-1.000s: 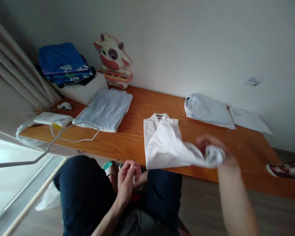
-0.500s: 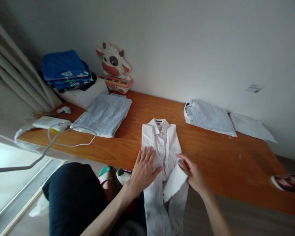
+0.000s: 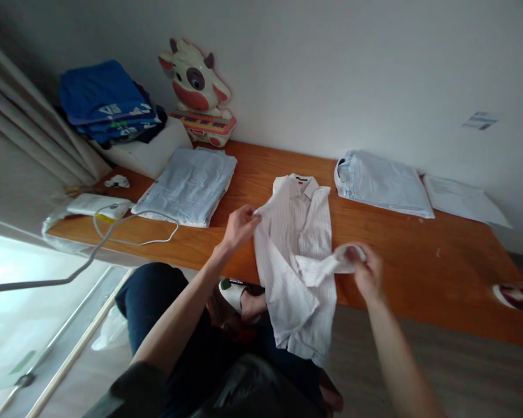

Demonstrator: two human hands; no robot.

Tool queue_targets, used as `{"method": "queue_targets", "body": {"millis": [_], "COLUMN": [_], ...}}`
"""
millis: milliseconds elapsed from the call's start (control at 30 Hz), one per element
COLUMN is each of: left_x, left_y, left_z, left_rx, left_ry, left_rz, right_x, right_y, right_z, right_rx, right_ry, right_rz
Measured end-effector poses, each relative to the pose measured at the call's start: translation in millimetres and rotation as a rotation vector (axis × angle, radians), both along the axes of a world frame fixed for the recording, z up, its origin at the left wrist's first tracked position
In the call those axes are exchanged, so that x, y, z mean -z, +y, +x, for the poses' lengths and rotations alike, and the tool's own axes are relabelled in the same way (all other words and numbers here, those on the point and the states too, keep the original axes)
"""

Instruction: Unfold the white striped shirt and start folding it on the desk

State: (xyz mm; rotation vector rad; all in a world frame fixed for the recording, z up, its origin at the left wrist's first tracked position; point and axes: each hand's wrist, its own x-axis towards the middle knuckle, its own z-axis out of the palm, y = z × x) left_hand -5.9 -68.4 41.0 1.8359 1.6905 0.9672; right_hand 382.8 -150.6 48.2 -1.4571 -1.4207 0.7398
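A white striped dress shirt (image 3: 316, 232) lies collar-away on the wooden table, its lower part hanging over the front edge toward my lap. My left hand (image 3: 240, 225) pinches the shirt's left edge, fingers closed, lifting the cloth a little off the table. On the other side my right hand (image 3: 366, 270) is closed on a sleeve's cuff end, holding it out to the right of the shirt body. The sleeve runs from that hand back across the shirt front. Some fingertips of the right hand are blurred.
Folded light-blue clothes (image 3: 187, 186) lie left, near a white device (image 3: 98, 206) with a cable. Behind are a blue clothes stack (image 3: 107, 98) on a white box (image 3: 152, 154) and a cow toy keyboard (image 3: 198, 96). A folded pale garment (image 3: 383, 186) and papers (image 3: 464, 200) sit right.
My left hand has gone from lying flat on the shirt to pinching its left edge. My right hand has drawn the cuff outward to the right. The view has shifted.
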Motion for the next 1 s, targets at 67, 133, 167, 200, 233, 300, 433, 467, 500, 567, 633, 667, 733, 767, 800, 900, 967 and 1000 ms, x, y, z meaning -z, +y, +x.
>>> {"method": "queue_targets", "body": {"millis": [67, 133, 167, 200, 233, 300, 433, 467, 500, 567, 633, 667, 733, 767, 800, 900, 967, 1000], "left_x": [4.7, 7.9, 7.4, 5.1, 1.3, -9.0, -18.6, -16.1, -12.1, -1.9, 5.8, 7.4, 5.7, 2.8, -1.0, -15.0, -25.2, -30.5], "left_y": [-19.7, -41.4, -51.7, -61.1, -69.4, -81.4, -88.8, -88.5, -87.9, -86.1, -83.7, -81.9, -76.8, -73.5, -70.1, -61.1, -58.5, -58.3], "left_z": [-33.6, -54.6, -58.3, -57.6, -52.8, -34.8, 11.9, 23.2, 34.2, 54.5, 70.5, 75.7, 78.3, 75.3, 69.9, 45.2, 29.6, 23.7], "left_rx": [-0.092, -0.149, -0.157, -0.146, -0.099, 0.109, 0.613, 0.69, 0.753, 0.853, 0.901, 0.893, 0.824, 0.78, 0.733, 0.573, 0.515, 0.527], "left_ry": [0.004, 0.042, 0.059, 0.065, 0.064, 0.055, 0.173, 0.227, 0.279, 0.347, 0.356, 0.34, 0.281, 0.25, 0.225, 0.15, 0.044, -0.022], "left_rz": [-0.032, 0.007, 0.045, 0.087, 0.124, 0.16, 0.172, 0.172, 0.17, 0.163, 0.17, 0.175, 0.158, 0.139, 0.12, 0.099, 0.097, 0.088], "right_x": [-1.6, -2.4, -3.0, -3.9, -5.4, -10.5, -28.9, -33.5, -37.2, -39.9, -35.9, -32.0, -22.8, -18.3, -14.3, -4.9, 0.5, 3.3], "right_y": [-34.3, -67.5, -81.3, -92.2, -99.5, -101.8, -65.0, -51.6, -38.3, -14.6, 2.9, 9.2, 17.7, 20.6, 22.9, 26.5, 23.6, 19.6], "right_z": [37.7, 73.1, 86.9, 96.8, 102.0, 96.5, 29.7, 6.3, -17.7, -62.8, -99.3, -112.8, -129.1, -131.4, -129.8, -106.5, -83.6, -72.9], "right_rx": [0.23, 0.332, 0.308, 0.255, 0.19, 0.073, -0.165, -0.243, -0.31, -0.401, -0.358, -0.297, -0.167, -0.119, -0.081, 0.005, 0.011, -0.016], "right_ry": [0.215, 0.323, 0.354, 0.38, 0.401, 0.441, 0.551, 0.56, 0.547, 0.468, 0.355, 0.298, 0.228, 0.217, 0.222, 0.2, 0.052, -0.071], "right_rz": [0.071, 0.059, -0.008, -0.095, -0.18, -0.264, -0.159, -0.161, -0.17, -0.158, -0.029, 0.055, 0.184, 0.217, 0.232, 0.218, 0.161, 0.115]}}
